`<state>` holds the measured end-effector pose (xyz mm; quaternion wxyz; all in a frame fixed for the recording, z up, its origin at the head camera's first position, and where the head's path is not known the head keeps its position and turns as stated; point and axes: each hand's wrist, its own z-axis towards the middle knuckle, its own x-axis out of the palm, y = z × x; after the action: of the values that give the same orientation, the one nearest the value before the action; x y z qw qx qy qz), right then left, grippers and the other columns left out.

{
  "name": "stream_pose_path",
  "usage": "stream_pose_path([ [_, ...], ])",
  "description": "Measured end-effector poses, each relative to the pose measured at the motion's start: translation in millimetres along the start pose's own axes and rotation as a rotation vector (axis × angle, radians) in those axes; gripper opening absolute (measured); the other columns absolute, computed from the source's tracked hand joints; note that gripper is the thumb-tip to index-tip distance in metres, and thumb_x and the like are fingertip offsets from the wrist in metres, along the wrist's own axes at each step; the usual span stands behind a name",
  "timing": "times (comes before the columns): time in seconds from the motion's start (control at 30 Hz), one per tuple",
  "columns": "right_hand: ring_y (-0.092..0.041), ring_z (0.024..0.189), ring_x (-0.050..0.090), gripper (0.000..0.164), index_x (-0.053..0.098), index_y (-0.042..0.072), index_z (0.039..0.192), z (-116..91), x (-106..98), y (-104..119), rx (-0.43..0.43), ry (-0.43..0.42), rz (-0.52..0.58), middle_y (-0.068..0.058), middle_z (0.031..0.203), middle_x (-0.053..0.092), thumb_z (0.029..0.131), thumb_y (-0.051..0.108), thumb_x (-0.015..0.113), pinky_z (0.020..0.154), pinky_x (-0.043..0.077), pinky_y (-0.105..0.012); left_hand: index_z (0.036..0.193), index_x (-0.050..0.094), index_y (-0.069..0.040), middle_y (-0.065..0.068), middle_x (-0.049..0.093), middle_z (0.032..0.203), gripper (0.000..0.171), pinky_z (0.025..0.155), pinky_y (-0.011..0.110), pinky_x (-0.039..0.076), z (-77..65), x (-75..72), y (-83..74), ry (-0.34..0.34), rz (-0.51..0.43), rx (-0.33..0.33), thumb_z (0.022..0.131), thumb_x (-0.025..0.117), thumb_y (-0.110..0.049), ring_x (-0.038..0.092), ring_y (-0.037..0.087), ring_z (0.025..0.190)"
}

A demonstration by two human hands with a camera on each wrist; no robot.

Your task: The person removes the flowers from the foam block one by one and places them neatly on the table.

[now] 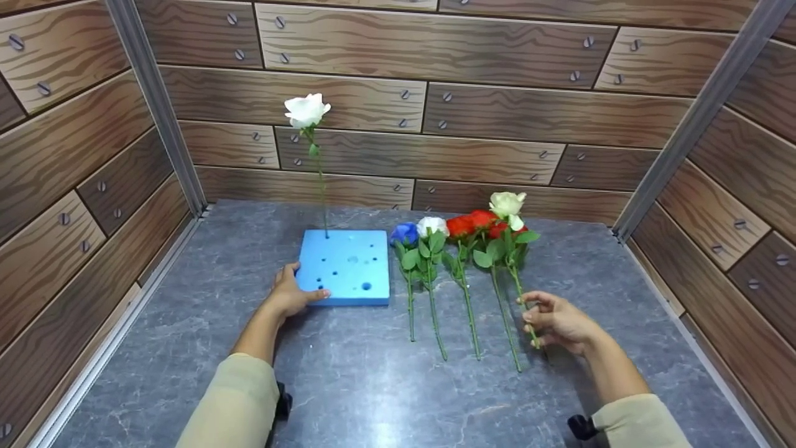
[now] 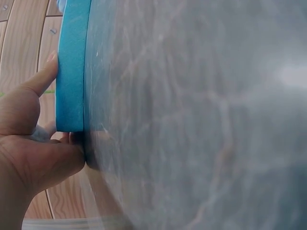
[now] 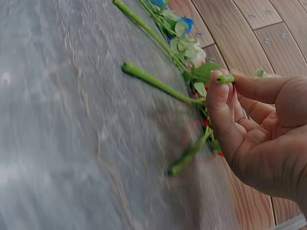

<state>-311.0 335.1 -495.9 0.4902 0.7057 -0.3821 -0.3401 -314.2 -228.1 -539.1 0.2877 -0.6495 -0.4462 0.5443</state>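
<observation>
My left hand point(image 1: 290, 296) holds a light-blue foam block point(image 1: 348, 261) at its near left corner, thumb on top and fingers along the side. Holes dot the block's top, and a white rose point(image 1: 308, 112) stands upright from its far left part. In the left wrist view, the thumb lies against the block's blue edge point(image 2: 71, 72). On the right, my right hand point(image 1: 559, 323) pinches the green stem of a cream rose point(image 1: 507, 205), its bloom raised. The right wrist view shows the cut stem end point(image 3: 224, 79) between thumb and fingers.
Between block and right hand lie a blue rose point(image 1: 405, 234), a white rose point(image 1: 431, 226) and red roses point(image 1: 460, 226), stems toward me. Wood-patterned walls point(image 1: 348, 46) enclose the grey marbled table point(image 1: 373, 386) at the back and sides.
</observation>
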Motion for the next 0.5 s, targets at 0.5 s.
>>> stream_pose_path([
  [0.5,-0.008,0.089,0.069,0.027,0.066,0.026,0.130,-30,-35,-11,-0.002,-0.032,0.012,0.004,0.100,0.062,0.110,0.008,0.061,0.073,0.063,-0.031,0.173,0.012,-0.006,0.028,0.006,0.179,0.109,0.133,0.064,0.026,-1.1,0.3,-9.9,-0.007,0.062,-0.040,0.096,0.086,-0.030,0.013,0.052,0.166],
])
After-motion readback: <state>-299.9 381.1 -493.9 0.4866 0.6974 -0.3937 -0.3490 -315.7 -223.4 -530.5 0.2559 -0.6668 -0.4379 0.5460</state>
